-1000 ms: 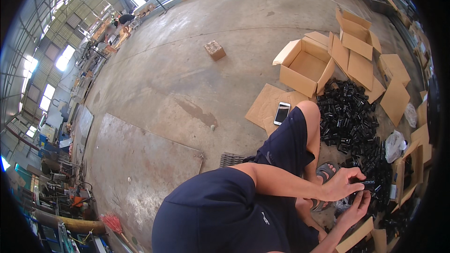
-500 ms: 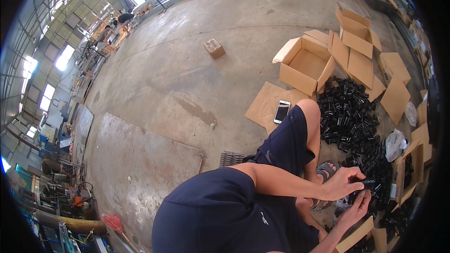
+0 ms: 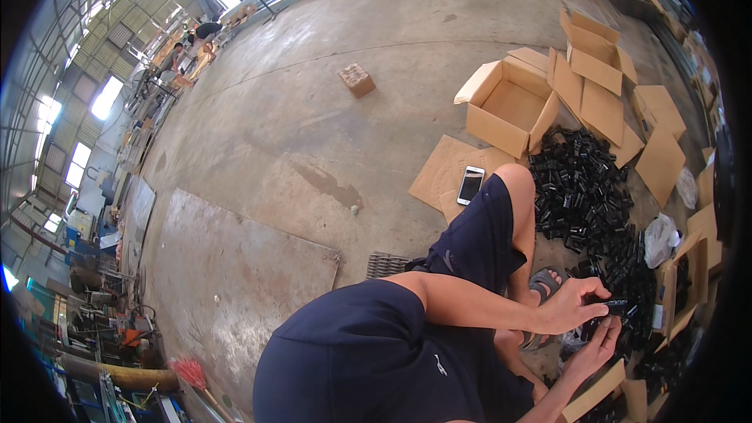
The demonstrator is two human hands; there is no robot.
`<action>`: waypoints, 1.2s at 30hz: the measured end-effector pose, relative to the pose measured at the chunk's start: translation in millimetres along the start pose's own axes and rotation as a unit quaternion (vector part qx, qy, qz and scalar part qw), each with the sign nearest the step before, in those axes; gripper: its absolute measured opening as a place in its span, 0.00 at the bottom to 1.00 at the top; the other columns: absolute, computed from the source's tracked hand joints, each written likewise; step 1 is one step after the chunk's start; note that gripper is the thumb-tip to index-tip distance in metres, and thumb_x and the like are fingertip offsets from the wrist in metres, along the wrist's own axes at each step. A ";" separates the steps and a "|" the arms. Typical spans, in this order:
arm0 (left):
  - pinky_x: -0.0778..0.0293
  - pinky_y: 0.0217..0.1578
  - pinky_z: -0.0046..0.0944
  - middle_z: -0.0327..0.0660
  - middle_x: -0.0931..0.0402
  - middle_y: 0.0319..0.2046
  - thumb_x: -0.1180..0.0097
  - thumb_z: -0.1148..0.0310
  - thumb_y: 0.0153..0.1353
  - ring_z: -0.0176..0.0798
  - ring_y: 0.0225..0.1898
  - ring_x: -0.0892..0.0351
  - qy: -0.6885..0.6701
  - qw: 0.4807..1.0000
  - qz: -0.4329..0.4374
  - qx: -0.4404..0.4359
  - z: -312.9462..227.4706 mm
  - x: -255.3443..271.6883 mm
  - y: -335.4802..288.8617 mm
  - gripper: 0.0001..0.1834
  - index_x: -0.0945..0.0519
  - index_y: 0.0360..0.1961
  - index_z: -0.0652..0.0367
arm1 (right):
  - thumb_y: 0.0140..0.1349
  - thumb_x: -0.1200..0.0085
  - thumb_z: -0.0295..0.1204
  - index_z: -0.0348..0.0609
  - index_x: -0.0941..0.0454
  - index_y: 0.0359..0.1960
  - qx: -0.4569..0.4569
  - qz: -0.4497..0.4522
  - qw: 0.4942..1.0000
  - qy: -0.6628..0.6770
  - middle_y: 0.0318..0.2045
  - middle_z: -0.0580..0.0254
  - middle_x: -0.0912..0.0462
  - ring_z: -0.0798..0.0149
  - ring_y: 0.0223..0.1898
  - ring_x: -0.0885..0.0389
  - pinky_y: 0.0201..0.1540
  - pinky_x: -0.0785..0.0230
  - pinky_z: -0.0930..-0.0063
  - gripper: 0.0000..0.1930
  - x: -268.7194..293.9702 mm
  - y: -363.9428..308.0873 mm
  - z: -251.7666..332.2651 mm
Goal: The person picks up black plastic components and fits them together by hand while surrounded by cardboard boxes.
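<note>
My left hand is closed, its thumb and fingers pinching a small black part that looks like a short plastic or metal fitting. Just below it, my right hand has its fingers bent up against the same part from underneath. The hands nearly touch each other, and their fingers hide much of the part. A large heap of similar glossy black parts spreads over the floor past my knee and continues down beside my hands.
An open cardboard box stands beyond the heap, with more flattened cartons around it. A white phone lies on a cardboard sheet. A clear plastic bag and another open carton are right of my hands.
Both hands stay in nearly the same place. The black part between my fingers has shifted only slightly.
</note>
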State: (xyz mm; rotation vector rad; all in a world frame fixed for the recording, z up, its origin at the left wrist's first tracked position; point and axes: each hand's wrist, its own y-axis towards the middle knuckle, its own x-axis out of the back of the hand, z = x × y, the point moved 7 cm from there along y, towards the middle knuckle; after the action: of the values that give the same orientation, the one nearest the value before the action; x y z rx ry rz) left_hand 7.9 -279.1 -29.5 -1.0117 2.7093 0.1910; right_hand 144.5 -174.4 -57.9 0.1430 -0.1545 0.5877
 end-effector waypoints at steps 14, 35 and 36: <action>0.28 0.33 0.29 0.38 0.19 0.36 0.37 0.74 0.64 0.24 0.34 0.25 -0.001 1.000 0.001 -0.014 2.7 -2.4 -1.9 0.11 0.20 0.45 0.69 | 0.75 0.47 0.30 0.32 0.24 0.49 -0.008 0.011 0.998 0.057 0.43 0.65 0.21 0.72 0.46 0.28 0.53 0.35 0.75 0.11 2.4 -1.5 -10.0; 0.27 0.35 0.29 0.38 0.18 0.36 0.37 0.75 0.64 0.24 0.35 0.25 -0.012 1.000 0.008 -0.011 1.2 -3.4 -1.5 0.10 0.20 0.45 0.69 | 0.76 0.48 0.29 0.35 0.24 0.48 -0.003 0.026 0.998 0.056 0.43 0.66 0.21 0.73 0.45 0.27 0.53 0.35 0.76 0.09 3.7 -0.8 -10.3; 0.27 0.35 0.29 0.38 0.18 0.36 0.37 0.75 0.64 0.24 0.35 0.25 -0.013 1.000 0.010 -0.008 0.3 -3.9 -1.6 0.11 0.20 0.45 0.69 | 0.76 0.48 0.29 0.35 0.24 0.48 -0.009 0.027 0.998 0.051 0.43 0.66 0.21 0.73 0.45 0.27 0.53 0.35 0.76 0.09 5.3 -0.3 -11.4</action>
State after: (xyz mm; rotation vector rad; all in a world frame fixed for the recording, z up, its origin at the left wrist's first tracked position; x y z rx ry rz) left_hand 11.9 -277.8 -28.8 -0.9808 2.6992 0.2292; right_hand 150.2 -169.8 -68.1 0.0922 -0.0647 0.6462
